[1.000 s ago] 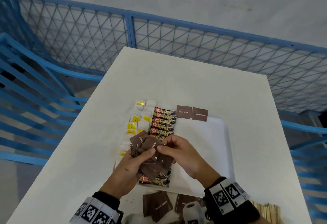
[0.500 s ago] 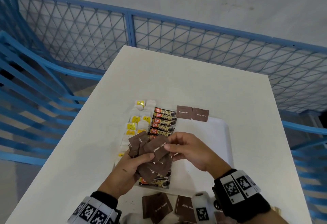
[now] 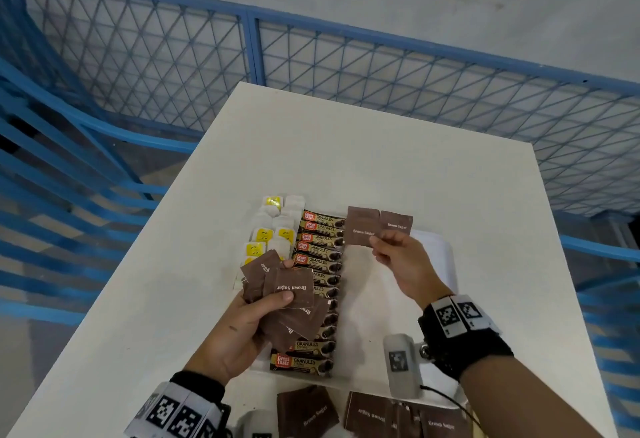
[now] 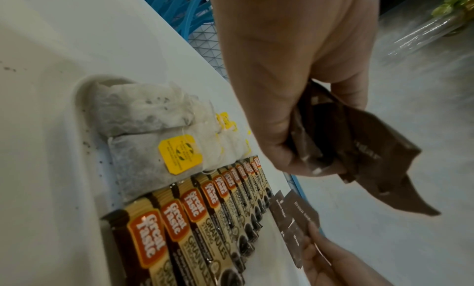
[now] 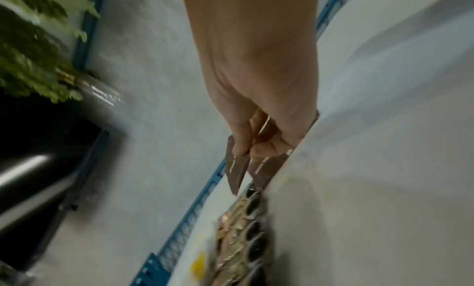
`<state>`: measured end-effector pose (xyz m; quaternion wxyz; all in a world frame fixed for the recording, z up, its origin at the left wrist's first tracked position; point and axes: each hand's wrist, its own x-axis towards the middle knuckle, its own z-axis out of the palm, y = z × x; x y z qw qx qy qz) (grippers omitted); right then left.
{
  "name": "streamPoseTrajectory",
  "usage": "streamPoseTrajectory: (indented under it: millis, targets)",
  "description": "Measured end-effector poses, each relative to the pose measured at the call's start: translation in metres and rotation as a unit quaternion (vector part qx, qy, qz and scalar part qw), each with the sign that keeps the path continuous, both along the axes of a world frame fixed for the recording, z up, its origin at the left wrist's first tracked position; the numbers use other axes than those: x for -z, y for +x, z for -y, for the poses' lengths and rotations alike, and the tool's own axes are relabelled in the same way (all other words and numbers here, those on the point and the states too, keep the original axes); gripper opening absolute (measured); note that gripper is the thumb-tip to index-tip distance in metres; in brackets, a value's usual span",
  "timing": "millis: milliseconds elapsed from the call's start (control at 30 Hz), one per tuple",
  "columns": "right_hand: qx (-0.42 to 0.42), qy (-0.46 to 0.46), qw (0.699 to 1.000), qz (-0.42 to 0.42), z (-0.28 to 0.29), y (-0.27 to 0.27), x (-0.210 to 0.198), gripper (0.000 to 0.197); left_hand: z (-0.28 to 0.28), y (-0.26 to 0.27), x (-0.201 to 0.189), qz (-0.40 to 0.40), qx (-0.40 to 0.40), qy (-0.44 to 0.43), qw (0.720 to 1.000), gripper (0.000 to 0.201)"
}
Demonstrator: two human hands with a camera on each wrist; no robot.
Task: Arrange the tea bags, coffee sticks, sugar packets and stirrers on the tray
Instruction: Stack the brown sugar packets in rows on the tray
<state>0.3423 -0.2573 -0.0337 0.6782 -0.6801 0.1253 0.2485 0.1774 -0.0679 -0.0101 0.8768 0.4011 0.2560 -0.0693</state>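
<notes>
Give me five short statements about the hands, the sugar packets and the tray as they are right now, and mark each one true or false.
1. The left hand grips a bunch of brown sugar packets. True.
2. The right hand is empty. False: it pinches a single brown sugar packet at the tray's far end.
3. The coffee sticks lie in a column between the tea bags and the bare part of the tray. True.
4. All sugar packets are already on the tray. False: more brown packets lie on the table near the person.
5. The tea bags carry red tags. False: their tags are yellow.
</notes>
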Motion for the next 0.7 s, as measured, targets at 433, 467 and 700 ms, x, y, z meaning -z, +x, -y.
streamPoseTrajectory:
  millis: [433,467,700]
  targets:
    - [-0.018,-0.272,0.949,0.156,-0.004,0.038,0.037,0.016,-0.003,0.002,0.005,-0.014,-0.024,-0.004,1.0,0.049]
    - [-0.023,-0.284,0.944,0.167,-0.005,0.037,0.038,0.015,-0.003,0.002,0.005,-0.014,-0.025,-0.006,1.0,0.053]
    - [-0.027,-0.314,0.928,0.197,-0.008,0.032,0.036,0.024,0.003,0.004,0.003,-0.006,-0.016,0.008,1.0,0.048]
